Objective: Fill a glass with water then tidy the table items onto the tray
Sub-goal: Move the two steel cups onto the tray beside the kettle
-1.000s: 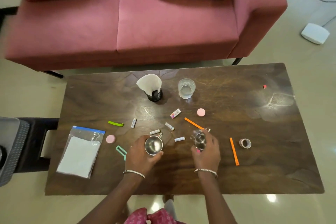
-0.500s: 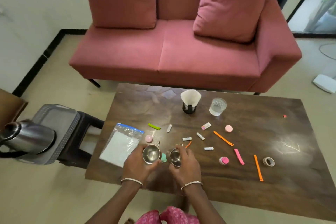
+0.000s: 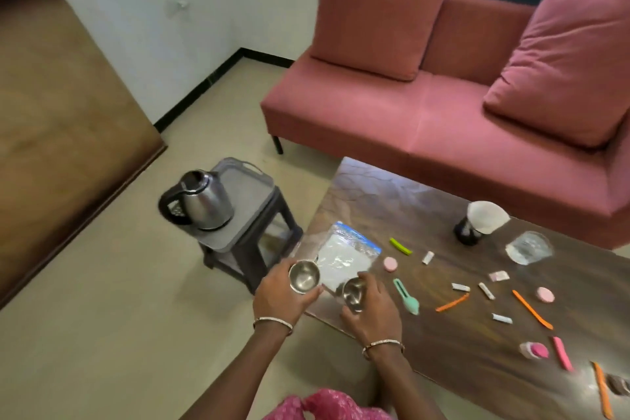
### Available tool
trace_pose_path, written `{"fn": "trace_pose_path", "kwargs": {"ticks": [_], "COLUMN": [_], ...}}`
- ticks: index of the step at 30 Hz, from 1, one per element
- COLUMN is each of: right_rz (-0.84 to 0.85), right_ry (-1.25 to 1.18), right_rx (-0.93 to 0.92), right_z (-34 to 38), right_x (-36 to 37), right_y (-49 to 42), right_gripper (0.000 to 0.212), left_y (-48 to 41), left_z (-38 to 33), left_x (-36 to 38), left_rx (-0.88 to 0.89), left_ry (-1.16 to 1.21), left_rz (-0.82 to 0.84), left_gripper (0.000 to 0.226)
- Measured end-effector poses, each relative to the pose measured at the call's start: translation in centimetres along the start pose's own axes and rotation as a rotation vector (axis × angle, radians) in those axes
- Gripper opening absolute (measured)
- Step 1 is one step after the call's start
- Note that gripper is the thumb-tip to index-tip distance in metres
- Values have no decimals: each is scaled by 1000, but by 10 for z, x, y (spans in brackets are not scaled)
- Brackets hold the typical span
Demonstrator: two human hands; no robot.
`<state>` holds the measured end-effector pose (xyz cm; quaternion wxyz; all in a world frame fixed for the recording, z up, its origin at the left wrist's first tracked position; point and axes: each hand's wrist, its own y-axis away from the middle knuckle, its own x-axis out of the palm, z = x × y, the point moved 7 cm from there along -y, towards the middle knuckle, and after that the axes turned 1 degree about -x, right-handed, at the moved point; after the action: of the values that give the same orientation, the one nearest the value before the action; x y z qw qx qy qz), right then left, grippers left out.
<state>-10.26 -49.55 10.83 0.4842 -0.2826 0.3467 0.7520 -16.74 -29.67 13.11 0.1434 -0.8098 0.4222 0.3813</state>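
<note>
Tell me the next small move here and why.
Probably carry the left hand and its steel cup over to the gray tray beside the kettle: both hands hold cups, the right hand included, and that tray has bare space.

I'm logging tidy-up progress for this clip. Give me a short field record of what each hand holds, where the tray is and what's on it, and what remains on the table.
left hand: grip closed on a steel cup
right hand: grip closed on a second steel cup
tray: grey, on a dark stool left of the table
on tray: steel kettle only
glass: on the wooden table, far side
other items on the table: zip bag, pink discs, orange strips, small sachets
</note>
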Motion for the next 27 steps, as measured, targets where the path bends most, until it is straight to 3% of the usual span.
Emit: {"fn": "trace_pose_path", "kwargs": {"ticks": [7, 11, 27], "right_rz": [73, 114, 105], "right_ry": [13, 73, 80], "right_rx": [-67, -154, -245], "right_z": [93, 139, 290], "right_x": [57, 81, 158], "right_y": [-24, -58, -230], "right_gripper": [55, 60, 54], "left_y": [-35, -66, -273], "left_z": [63, 88, 148], "left_x": [-78, -107, -170], "left_rx": [-95, -149, -202], "left_ry": [4, -11, -2], "left_rz": [-139, -203, -170], "left_gripper": [57, 60, 63]}}
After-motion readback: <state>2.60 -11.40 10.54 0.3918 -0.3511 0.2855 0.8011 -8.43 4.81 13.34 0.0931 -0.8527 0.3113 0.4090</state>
